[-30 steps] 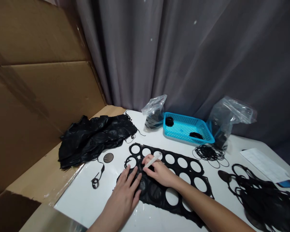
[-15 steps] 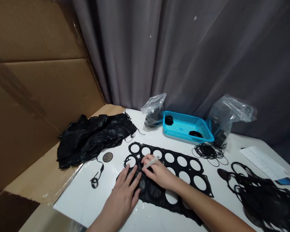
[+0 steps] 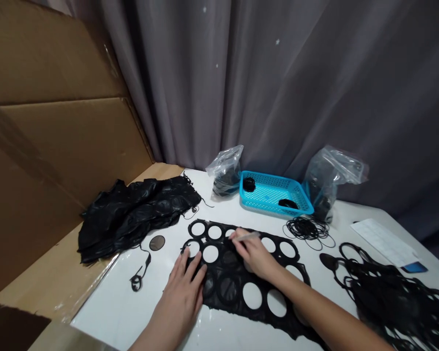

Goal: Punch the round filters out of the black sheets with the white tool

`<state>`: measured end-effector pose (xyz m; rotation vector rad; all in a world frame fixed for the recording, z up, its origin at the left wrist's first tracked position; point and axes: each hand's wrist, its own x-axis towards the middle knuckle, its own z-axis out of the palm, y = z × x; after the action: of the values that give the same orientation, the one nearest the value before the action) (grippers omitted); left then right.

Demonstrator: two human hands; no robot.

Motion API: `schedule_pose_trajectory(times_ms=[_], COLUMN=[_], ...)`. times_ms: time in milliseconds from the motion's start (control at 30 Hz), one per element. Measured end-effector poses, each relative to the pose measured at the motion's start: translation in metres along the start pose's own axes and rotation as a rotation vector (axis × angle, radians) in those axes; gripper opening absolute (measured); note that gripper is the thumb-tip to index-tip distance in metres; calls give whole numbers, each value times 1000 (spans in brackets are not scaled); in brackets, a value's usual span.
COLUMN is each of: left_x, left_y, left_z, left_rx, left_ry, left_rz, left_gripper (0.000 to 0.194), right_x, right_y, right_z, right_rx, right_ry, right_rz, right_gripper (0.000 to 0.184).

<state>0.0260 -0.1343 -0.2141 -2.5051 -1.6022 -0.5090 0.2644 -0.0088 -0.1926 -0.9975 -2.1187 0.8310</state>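
A black rubbery sheet with rows of round holes lies on the white table; a few of its circles are still filled with dark material. My left hand rests flat on the sheet's left end, fingers spread. Pinched in my right hand is a slim, pale pen-like tool, angled over the upper middle of the sheet. Its working tip is too small to make out. Just left of that hand, a filled dark circle shows in the second row.
A black sheet pile lies left, near a loose disc and scrap. Behind stand a blue basket holding black rings and two plastic bags. Black rings, paper and cut-out scraps lie right.
My right hand has moved right and slightly up along the sheet with the tool. The second-row circle beside my left fingertips, dark before, now shows white table through it. My left hand stays on the sheet.
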Motion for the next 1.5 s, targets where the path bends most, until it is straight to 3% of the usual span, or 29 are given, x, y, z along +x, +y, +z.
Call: schedule_pose_trajectory(times_ms=[67, 167, 467, 633, 733, 833, 900, 1000, 1100, 1200, 1333, 1500], left_x=[8, 16, 13, 16, 16, 15, 16, 18, 16, 3, -21, -34], left_y=[8, 18, 19, 20, 20, 19, 19, 19, 22, 30, 42, 45], left_z=[1, 3, 2, -1, -1, 0, -1, -2, -5, -9, -12, -15], left_rx=[-59, -148, -138, -117, -132, -145, -140, -141, -147, -137, -99, -114], left_ry=[-22, -76, -152, -146, -136, -142, -148, -139, -105, -68, -90, -127], left_rz=[30, 102, 150, 164, 170, 168, 163, 158, 148, 152, 212, 196], left_gripper=[45, 50, 58, 60, 62, 59, 57, 55, 53, 53, 58, 62], right_x=[-16, -26, -20, -24, -32, -34, -27, -12, -10, -28, -61, -76], right_y=[-10, -18, -18, -21, -23, -14, -2, 19, 20, -4, -44, -58], right_z=[4, 8, 2, 2, 13, 26, 24, -1, -26, -26, 0, 14], right_rx=[18, 46, 151, 112, 14, -112, -150, -115, -79, -40, 64, 105], right_ry=[-129, -191, -227, -232, -220, -157, -21, 234, 305, 155, -109, -245], right_rz=[-19, 6, 65, 43, -2, -38, 2, 118, 207, 179, 96, 124], right_gripper=[13, 10, 14, 12, 10, 19, 20, 15, 15, 14, 15, 10])
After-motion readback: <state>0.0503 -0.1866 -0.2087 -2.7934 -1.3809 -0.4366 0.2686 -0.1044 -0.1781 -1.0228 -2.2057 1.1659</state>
